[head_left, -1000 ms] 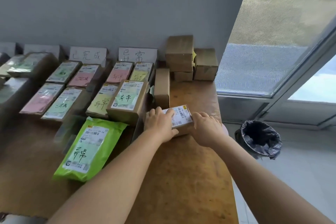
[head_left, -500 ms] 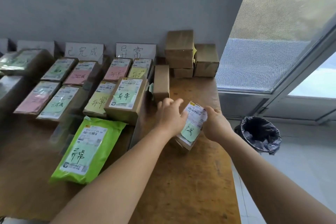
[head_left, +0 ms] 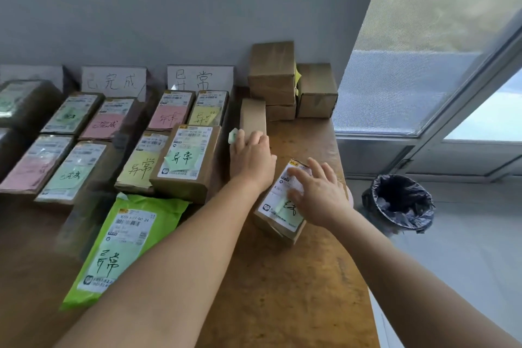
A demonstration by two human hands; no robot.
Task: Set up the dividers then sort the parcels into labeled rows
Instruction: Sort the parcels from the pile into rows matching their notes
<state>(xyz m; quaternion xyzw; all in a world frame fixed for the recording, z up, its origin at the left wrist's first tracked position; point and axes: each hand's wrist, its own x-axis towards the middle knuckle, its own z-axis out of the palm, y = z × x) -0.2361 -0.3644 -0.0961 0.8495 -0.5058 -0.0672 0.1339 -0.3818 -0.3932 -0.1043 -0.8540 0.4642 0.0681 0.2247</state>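
A small brown parcel (head_left: 278, 207) with a white label and green note lies flat on the wooden table (head_left: 296, 291). My right hand (head_left: 317, 195) rests on it with fingers spread. My left hand (head_left: 251, 157) grips the near end of a narrow brown box (head_left: 253, 114) standing on edge. Sorted parcels fill rows on the left, among them a brown box (head_left: 186, 159) and a green mailer bag (head_left: 124, 246). Handwritten row cards (head_left: 114, 80) (head_left: 200, 76) lean on the wall.
A stack of plain brown boxes (head_left: 272, 73) and another box (head_left: 316, 89) stand at the back right corner. The table's right edge drops to the floor, where a bin with a black liner (head_left: 399, 200) stands by the glass door.
The small parcel was turned and laid down flat nearer to me. My left hand let go of it and moved back to the narrow box. My right hand opened on top.
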